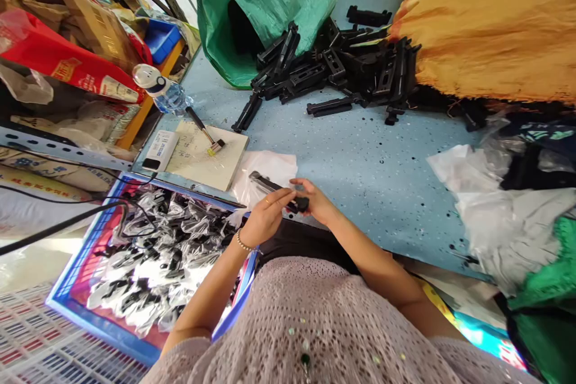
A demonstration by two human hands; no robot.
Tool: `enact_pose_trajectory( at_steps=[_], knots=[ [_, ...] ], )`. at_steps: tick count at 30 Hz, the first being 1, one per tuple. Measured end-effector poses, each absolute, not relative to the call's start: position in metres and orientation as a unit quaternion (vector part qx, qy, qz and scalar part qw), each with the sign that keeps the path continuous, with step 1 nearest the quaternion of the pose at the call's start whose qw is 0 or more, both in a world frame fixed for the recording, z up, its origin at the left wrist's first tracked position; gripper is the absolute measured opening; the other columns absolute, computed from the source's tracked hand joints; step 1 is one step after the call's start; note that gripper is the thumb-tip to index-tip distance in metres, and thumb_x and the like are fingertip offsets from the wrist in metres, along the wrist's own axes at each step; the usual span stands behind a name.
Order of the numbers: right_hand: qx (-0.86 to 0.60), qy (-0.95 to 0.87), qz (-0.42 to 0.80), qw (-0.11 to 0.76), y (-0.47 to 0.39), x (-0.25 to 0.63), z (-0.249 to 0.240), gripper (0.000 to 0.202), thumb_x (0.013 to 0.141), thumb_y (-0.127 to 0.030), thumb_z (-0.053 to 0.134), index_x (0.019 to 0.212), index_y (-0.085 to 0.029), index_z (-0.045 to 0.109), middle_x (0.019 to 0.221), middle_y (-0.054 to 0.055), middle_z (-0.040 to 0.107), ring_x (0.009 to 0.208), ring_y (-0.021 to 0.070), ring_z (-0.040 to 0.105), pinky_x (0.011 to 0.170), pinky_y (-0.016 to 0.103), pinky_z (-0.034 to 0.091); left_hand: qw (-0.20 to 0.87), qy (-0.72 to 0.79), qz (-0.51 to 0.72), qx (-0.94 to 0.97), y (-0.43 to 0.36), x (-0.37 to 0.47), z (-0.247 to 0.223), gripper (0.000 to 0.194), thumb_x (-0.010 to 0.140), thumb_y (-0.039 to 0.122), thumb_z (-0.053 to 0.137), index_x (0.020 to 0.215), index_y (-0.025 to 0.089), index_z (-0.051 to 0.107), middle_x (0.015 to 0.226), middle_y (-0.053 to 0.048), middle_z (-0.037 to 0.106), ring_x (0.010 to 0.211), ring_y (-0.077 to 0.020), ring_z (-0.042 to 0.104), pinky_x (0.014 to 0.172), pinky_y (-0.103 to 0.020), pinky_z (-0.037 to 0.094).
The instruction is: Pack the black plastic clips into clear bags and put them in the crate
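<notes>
A black plastic part (pixel 266 183) is held between my two hands at the table's near edge, tilted with its far end to the left. My left hand (pixel 266 216), with a beaded bracelet at the wrist, has its fingers closed over the middle of the part. Around the right end of the same part are the fingers of my right hand (pixel 317 201). Beneath and beyond the part lie thin white plastic bags (pixel 281 163). Farther back, a heap of similar black parts (pixel 310 72) spills from a green sack (pixel 288 0).
A blue crate (pixel 85 258) of bagged black parts stands at lower left. On the table (pixel 382 174) are a board (pixel 189 162) with a brush (pixel 204 129), a white box (pixel 161 150) and a bottle (pixel 164 91). An orange sack (pixel 486 30) fills the back right, with cloths (pixel 531 228) below it.
</notes>
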State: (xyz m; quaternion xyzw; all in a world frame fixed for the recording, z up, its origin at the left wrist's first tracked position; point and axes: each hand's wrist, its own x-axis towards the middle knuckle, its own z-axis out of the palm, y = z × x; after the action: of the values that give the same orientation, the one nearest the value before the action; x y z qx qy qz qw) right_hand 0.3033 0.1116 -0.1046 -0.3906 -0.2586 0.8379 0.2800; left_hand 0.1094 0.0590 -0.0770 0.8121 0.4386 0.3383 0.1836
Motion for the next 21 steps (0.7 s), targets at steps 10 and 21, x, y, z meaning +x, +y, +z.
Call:
enact_pose_trajectory(
  at_steps=[10,21],
  knots=[
    [-0.304,-0.213,0.89,0.265,0.093,0.318,-0.093,0.04,0.081,-0.038,0.072,0.114,-0.02,0.061,0.077,0.005,0.073,0.05,0.0109,0.06,0.037,0.016,0.027,0.115,0.606,0.303,0.727,0.074,0.092,-0.093,0.079,0.087,-0.003,0.038,0.162,0.019,0.026,0.162,-0.019,0.036,0.149,-0.0299,0.042,0.116,-0.046,0.049],
    [-0.498,-0.534,0.577,0.367,0.084,0.316,-0.091,0.034,0.095,-0.046,0.06,0.122,-0.025,0.058,0.066,-0.005,0.061,0.056,0.0153,0.058,0.055,0.027,0.046,0.221,0.36,0.335,0.842,0.055,0.137,-0.076,0.078,0.094,0.006,0.039,0.165,0.027,0.015,0.15,-0.016,0.049,0.14,-0.027,0.053,0.111,-0.046,0.053]
  ],
)
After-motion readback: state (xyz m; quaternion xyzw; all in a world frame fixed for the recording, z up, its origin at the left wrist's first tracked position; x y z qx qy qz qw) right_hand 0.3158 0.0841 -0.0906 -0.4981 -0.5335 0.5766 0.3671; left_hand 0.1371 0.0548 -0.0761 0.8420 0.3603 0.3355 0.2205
